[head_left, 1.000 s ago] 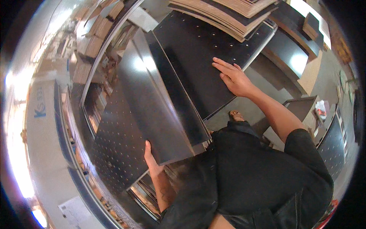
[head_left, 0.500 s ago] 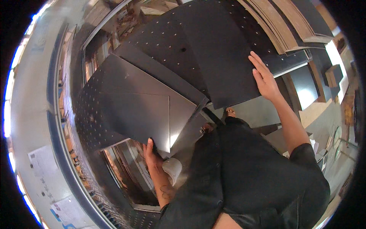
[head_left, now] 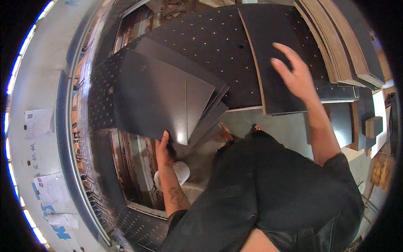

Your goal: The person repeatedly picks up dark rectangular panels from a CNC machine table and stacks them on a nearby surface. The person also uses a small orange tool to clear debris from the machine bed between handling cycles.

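One dark panel (head_left: pixel 155 92), left grip (head_left: pixel 164 152) clasping its edge; right grip (head_left: pixel 297 79) released; blue lettering (head_left: pixel 61 233) on pale housing (head_left: pixel 41 92).

Between the fanned dark panels (head_left: pixel 161 88) and the flat dark panel (head_left: pixel 264 31), a strip of perforated black tabletop (head_left: pixel 222 50) gives a hand room to pass. Right of the flat panel, the stack of boards (head_left: pixel 329 38) bars the way. The long pale machine beam (head_left: pixel 44 94) walls the left; a white bucket (head_left: pixel 181 171) obstructs the space near the left hand (head_left: pixel 165 153).
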Demonstrator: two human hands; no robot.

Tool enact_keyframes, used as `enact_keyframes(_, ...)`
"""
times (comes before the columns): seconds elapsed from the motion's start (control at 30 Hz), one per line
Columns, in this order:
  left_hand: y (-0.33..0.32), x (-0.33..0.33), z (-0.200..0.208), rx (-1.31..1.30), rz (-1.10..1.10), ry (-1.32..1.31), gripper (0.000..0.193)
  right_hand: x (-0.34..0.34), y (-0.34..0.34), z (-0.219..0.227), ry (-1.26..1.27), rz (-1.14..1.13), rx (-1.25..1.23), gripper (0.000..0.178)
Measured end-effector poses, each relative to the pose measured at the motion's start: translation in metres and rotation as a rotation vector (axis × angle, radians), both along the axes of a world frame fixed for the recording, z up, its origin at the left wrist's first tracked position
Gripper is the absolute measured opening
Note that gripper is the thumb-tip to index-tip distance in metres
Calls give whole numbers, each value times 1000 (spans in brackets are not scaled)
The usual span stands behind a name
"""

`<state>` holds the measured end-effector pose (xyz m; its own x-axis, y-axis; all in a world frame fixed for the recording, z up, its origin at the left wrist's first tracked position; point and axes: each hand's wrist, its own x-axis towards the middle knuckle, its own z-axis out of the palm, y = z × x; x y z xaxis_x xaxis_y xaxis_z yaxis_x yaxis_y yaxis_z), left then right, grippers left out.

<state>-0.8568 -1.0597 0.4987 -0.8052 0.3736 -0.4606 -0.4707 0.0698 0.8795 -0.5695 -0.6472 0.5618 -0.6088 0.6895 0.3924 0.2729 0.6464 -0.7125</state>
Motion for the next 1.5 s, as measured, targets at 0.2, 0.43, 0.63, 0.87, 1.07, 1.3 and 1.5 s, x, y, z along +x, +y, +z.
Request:
enact_keyframes(0.2,-3,-6,8,0,-130,62,65,-196,-49,20,-175,414,-116,106)
enact_keyframes(0.43,-8,-21,30,-237,-214,295,86,-234,-81,-2,-633,523,-17,123)
enact_keyframes(0.63,10,-44,48,-211,-392,316,93,-226,-77,-16,-433,594,-143,103)
enact_keyframes(0.87,18,-54,46,-159,-508,388,119,-213,-82,-17,-294,623,-435,96)
enact_keyframes(1.07,19,-51,25,-38,-310,372,100,-246,-83,-21,-129,480,-777,108)
enact_keyframes(1.3,34,-77,11,128,-147,360,85,-259,-93,-32,-226,641,-525,112)
enact_keyframes(1.5,38,-85,0,267,-107,394,88,-253,-116,-32,5,638,-855,111)
